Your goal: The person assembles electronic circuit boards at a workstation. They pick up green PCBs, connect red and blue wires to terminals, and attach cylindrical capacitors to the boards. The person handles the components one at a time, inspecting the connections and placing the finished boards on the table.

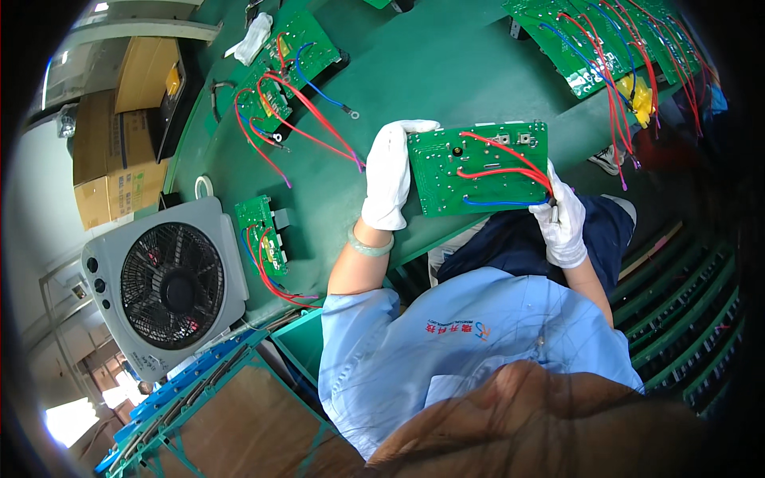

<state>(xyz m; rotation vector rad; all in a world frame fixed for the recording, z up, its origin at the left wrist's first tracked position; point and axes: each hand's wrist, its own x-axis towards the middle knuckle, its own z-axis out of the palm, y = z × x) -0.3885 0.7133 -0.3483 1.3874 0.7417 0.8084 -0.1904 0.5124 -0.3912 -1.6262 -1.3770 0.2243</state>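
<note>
In the middle of the view, a green circuit board [437,177] is held up over the table's near edge, its soldered side facing me. Red wires [510,170] and a blue wire [502,202] run across it to its right edge. My left hand [387,177], in a white glove, grips the board's left edge, with a finger along the top corner. My right hand [564,221], also gloved in white, is closed at the lower right corner, where the wires gather. The board's underside and some of my fingertips are hidden.
Wired circuit boards lie on the green table [446,72], including a far-left board [307,60] and several far-right boards [574,60]. Nearer left are a small board [259,219] and a grey box fan [177,279]. Cardboard boxes [119,159] stand beyond; green slotted racks [677,311] are at right.
</note>
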